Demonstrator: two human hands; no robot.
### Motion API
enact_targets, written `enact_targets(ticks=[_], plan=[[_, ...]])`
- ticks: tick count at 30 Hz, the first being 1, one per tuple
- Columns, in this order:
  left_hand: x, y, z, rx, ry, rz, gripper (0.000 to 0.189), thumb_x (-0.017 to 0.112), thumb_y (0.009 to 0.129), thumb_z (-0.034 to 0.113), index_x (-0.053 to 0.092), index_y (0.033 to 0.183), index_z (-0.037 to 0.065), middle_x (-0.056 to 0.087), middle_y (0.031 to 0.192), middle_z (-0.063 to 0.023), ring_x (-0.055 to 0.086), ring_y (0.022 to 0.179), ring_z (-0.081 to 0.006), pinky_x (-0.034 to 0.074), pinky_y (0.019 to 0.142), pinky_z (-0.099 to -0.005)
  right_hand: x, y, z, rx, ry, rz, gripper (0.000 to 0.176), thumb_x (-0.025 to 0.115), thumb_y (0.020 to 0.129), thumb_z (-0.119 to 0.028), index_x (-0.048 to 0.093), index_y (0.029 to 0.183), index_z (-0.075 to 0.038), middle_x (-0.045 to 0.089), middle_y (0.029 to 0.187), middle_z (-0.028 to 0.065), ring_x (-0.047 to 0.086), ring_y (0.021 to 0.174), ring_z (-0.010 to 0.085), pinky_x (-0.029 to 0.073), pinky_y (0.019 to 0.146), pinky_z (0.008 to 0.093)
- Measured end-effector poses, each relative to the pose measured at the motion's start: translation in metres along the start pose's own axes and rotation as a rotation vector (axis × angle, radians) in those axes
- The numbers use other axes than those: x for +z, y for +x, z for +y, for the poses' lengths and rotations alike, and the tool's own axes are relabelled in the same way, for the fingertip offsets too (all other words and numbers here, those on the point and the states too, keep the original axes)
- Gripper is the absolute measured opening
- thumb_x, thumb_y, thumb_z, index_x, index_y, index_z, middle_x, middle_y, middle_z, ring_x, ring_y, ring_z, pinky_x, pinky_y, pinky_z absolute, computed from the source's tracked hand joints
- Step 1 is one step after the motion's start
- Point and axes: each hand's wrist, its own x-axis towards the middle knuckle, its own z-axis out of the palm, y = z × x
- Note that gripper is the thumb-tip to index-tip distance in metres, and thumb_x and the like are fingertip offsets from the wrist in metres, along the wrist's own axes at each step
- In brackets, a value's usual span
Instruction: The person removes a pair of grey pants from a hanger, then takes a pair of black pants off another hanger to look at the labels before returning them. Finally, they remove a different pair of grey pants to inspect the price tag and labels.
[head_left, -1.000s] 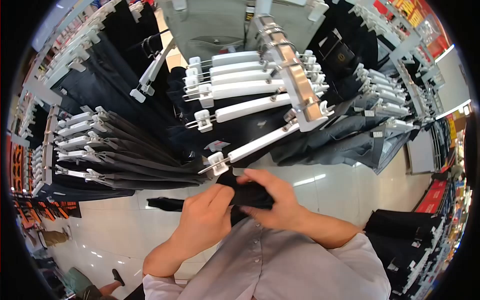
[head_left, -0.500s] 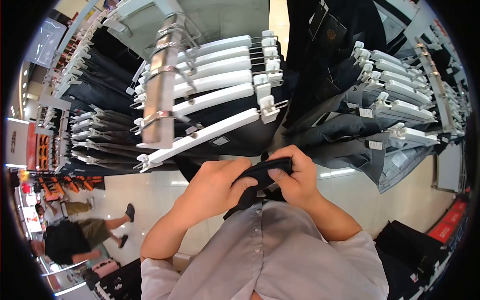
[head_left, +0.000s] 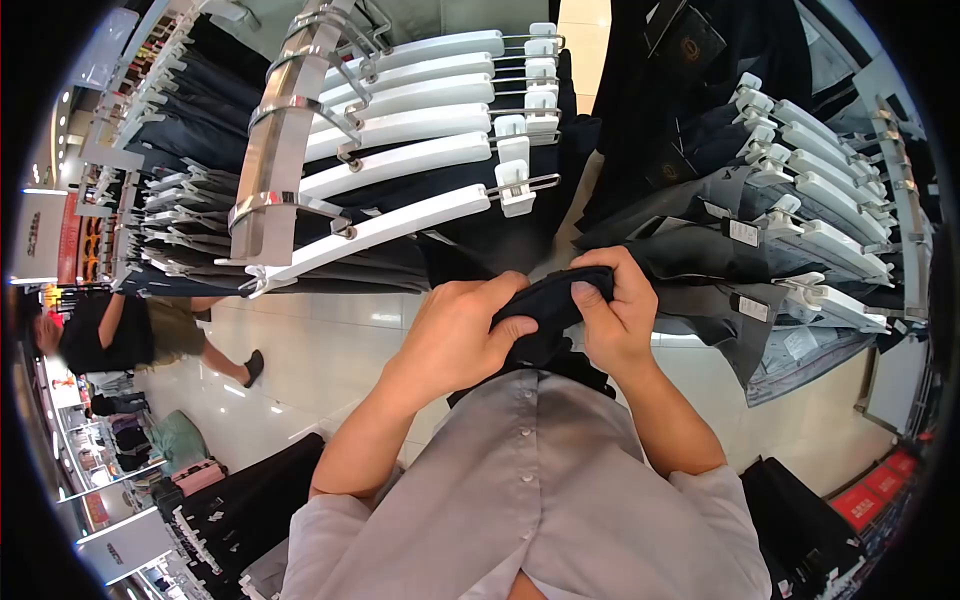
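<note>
As both grips clench 1 dark garment | L hand, R hand | 6 white hangers, 1 rail

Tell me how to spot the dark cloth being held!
Find the shiny metal rail of white hangers. Below it, the left hand and right hand meet above a grey shirt. They grip the dark cloth; neighbouring trousers hang clipped.

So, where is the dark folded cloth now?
Head view, centre: the dark cloth is gripped between left hand and right hand, just below the white hangers.
</note>
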Motion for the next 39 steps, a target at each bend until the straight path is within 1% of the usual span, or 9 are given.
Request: enact_targets(ticks=[4,7,12,18,21,23,28,34,39], plan=[[-0.006,0.006,-0.022,0.098,0.016,0.044,0.015,0.067,0.081,0.004,0.062,0.094,0.000,0.060,0.071,-0.0198,0.060,0.064,-0.0378,0.045,0.055,-0.0387,0.001,0.013,-0.017,0.015,-0.117,-0.114,0.014,0.062,0.083,0.000,0.058,0.097,0.000,0.062,0.075,0.0116,0.062,0.067,0.0191,0.047,0.064,0.0280],[-0.017,0.009,-0.031,0.141,0.100,0.029,0.013,0.066,0.081,0.004,0.062,0.093,0.000,0.059,0.069,-0.0190,0.058,0.062,-0.0381,0.044,0.054,-0.0400,-0.006,0.020,-0.017,0.162,-0.145,-0.238,0.014,0.062,0.083,-0.001,0.058,0.097,-0.001,0.061,0.075,0.0130,0.063,0.066,0.0201,0.048,0.063,0.0290],[-0.014,0.013,-0.035,0.225,0.102,0.036,0.012,0.065,0.083,0.005,0.062,0.092,-0.001,0.058,0.068,-0.0190,0.057,0.062,-0.0388,0.043,0.056,-0.0406,-0.009,0.021,-0.008,0.247,-0.072,-0.189,0.012,0.062,0.083,0.002,0.058,0.094,0.000,0.060,0.074,0.0050,0.056,0.069,0.0096,0.045,0.064,0.0243],[-0.015,0.025,-0.044,0.230,0.005,-0.068,0.015,0.064,0.084,0.006,0.064,0.095,-0.003,0.059,0.071,-0.0222,0.058,0.066,-0.0404,0.045,0.058,-0.0403,-0.015,0.023,-0.012,0.345,-0.014,-0.289,0.023,0.066,0.082,-0.001,0.058,0.103,-0.001,0.061,0.091,0.0045,0.058,0.082,0.0117,0.048,0.070,0.0256],[-0.018,0.031,-0.043,0.240,0.013,-0.072,0.017,0.063,0.084,0.006,0.065,0.097,-0.005,0.060,0.074,-0.0238,0.059,0.069,-0.0412,0.046,0.060,-0.0404,-0.020,0.041,-0.020,0.213,0.016,-0.281,0.036,0.069,0.079,-0.004,0.056,0.113,-0.002,0.061,0.103,0.0062,0.059,0.095,0.0145,0.049,0.078,0.0289],[-0.017,0.035,-0.044,0.236,0.021,-0.083,0.018,0.063,0.084,0.006,0.065,0.098,-0.005,0.062,0.077,-0.0244,0.060,0.071,-0.0417,0.047,0.062,-0.0407,-0.020,0.058,-0.034,0.127,-0.128,-0.216,0.045,0.071,0.076,-0.007,0.056,0.119,-0.003,0.062,0.112,0.0079,0.059,0.104,0.0175,0.048,0.085,0.0330],[-0.016,0.038,-0.053,0.226,0.048,-0.079,0.018,0.064,0.085,0.008,0.066,0.098,-0.004,0.063,0.077,-0.0240,0.060,0.073,-0.0420,0.047,0.066,-0.0420,0.001,0.092,-0.056,-0.100,-0.472,-0.337,0.044,0.073,0.078,-0.011,0.058,0.117,-0.001,0.066,0.097,0.0128,0.064,0.092,0.0209,0.050,0.079,0.0329],[-0.019,0.035,-0.057,0.125,0.095,-0.091,0.015,0.062,0.086,0.012,0.066,0.096,0.000,0.062,0.077,-0.0209,0.058,0.074,-0.0387,0.046,0.068,-0.0421,0.007,0.108,-0.061,0.060,-0.489,-0.612,0.036,0.074,0.078,-0.013,0.061,0.109,0.001,0.065,0.083,0.0146,0.062,0.075,0.0232,0.049,0.071,0.0326],[-0.020,0.033,-0.057,0.139,0.108,-0.063,0.015,0.059,0.086,0.012,0.066,0.092,0.000,0.064,0.082,-0.0194,0.062,0.082,-0.0381,0.048,0.074,-0.0448,0.010,0.112,-0.066,-0.023,-0.608,-0.713,0.029,0.074,0.079,-0.015,0.064,0.099,0.002,0.063,0.079,0.0132,0.059,0.069,0.0215,0.049,0.068,0.0322]])
